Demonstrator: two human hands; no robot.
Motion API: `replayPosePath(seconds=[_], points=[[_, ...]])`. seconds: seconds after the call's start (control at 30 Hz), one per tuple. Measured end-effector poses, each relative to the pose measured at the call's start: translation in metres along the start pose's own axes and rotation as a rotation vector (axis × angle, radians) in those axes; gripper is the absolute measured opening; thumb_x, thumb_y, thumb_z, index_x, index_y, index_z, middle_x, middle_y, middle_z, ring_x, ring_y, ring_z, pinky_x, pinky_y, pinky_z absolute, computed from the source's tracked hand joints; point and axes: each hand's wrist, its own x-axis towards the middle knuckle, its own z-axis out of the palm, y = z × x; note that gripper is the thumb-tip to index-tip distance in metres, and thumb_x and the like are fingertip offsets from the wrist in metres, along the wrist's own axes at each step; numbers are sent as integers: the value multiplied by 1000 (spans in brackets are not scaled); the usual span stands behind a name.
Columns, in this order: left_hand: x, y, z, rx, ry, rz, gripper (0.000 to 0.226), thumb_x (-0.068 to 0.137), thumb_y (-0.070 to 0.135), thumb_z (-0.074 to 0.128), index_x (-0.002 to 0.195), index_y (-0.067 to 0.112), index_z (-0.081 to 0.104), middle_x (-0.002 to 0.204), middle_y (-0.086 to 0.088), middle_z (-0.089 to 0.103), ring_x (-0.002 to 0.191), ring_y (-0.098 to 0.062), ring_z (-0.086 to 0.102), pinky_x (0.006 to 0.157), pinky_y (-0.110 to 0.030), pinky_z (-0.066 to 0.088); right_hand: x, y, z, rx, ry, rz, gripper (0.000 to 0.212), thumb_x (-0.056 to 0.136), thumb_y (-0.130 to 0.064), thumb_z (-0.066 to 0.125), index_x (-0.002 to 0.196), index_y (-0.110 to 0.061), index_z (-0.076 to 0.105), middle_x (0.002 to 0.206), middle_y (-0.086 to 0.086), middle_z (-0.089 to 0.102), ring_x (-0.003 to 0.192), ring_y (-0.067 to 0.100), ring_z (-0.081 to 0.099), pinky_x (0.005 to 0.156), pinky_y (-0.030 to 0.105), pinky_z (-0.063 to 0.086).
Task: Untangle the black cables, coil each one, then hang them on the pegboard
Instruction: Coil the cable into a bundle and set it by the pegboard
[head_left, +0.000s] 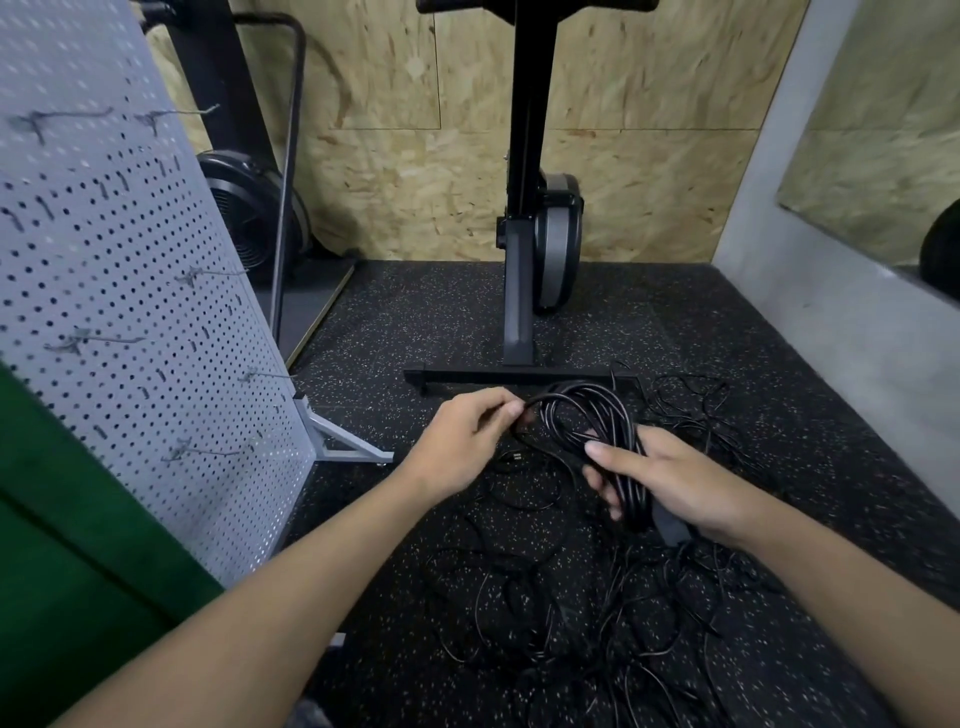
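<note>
A black cable coil (587, 415) of several loops hangs above the floor between my hands. My right hand (670, 478) grips the bundled lower part of the coil, with a dark plug block sticking out below the palm. My left hand (467, 436) pinches the cable at the coil's left side. A tangle of thin black cables (597, 597) lies spread on the speckled floor below and to the right. The grey pegboard (130, 312) stands at the left on a metal foot, with several bare hooks (208, 452) sticking out.
An exercise machine's black upright and base bar (519, 374) stand on the rubber floor just beyond the coil. A fan-wheel machine (249, 218) sits behind the pegboard. A green surface (62, 571) fills the lower left. A grey wall (831, 312) runs along the right.
</note>
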Motion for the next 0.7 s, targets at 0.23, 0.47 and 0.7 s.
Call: replayPosePath(seconds=[0.23,0.47,0.7], points=[[2,13,8,-239,99,-45,8,98,20,73,94,17,78,86,0,77,84,-20,74,76,-37,64,1,-2,2,-167,216,-160,20,104,-31,58,110,-15,68,99,-7,77,87,9,70,85,31,55],[1,33,23,-800,104,-245,11,98,11,70,99,1,73,98,-19,69,90,-22,72,76,-39,65,3,0,8,-123,217,-212,30,101,-32,63,131,-34,60,120,-27,71,115,-6,64,96,15,49],[2,41,33,-965,186,-380,11,98,9,69,101,-1,67,111,-23,61,92,-26,73,72,-34,65,6,2,20,-144,205,-188,27,102,-30,64,129,-28,61,111,-9,75,105,5,70,101,32,53]])
